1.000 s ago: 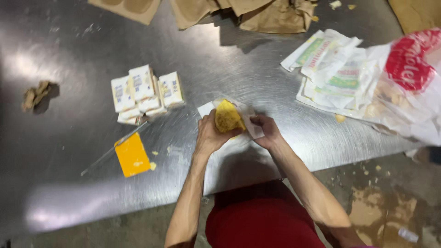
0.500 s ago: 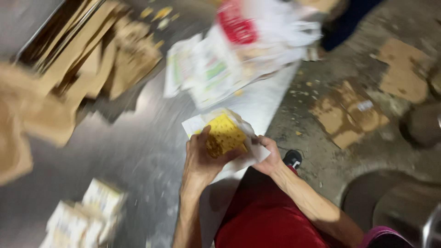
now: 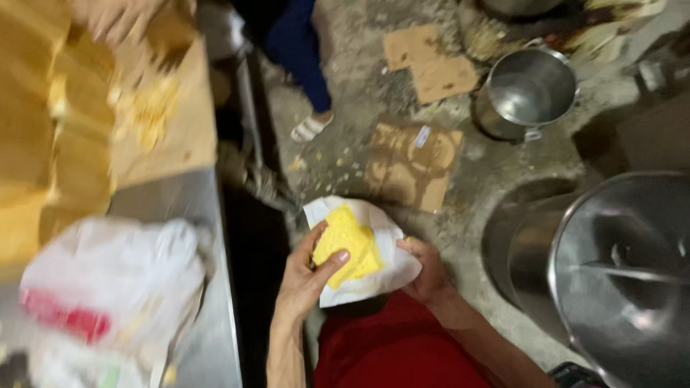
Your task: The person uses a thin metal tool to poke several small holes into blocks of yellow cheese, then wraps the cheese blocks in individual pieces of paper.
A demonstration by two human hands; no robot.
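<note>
My left hand (image 3: 305, 276) grips a yellow block (image 3: 347, 244) with the thumb laid across its face. The block sits in an opened white paper wrapper (image 3: 384, 262). My right hand (image 3: 428, 269) holds the wrapper's right edge from below. Both hands are in front of my red garment (image 3: 392, 345), off the right edge of the steel table (image 3: 205, 287) and above the floor.
A white plastic bag (image 3: 115, 287) with red print lies blurred on the table. Brown cardboard (image 3: 169, 122) covers the table's far end. Large steel pots (image 3: 618, 273) (image 3: 528, 90) stand on the dirty floor to the right. Another person's leg and sandal (image 3: 309, 126) are ahead.
The view has swung right, from the table top to the floor and pots. My hands kept hold of the yellow block and wrapper, carrying them off the table's edge.
</note>
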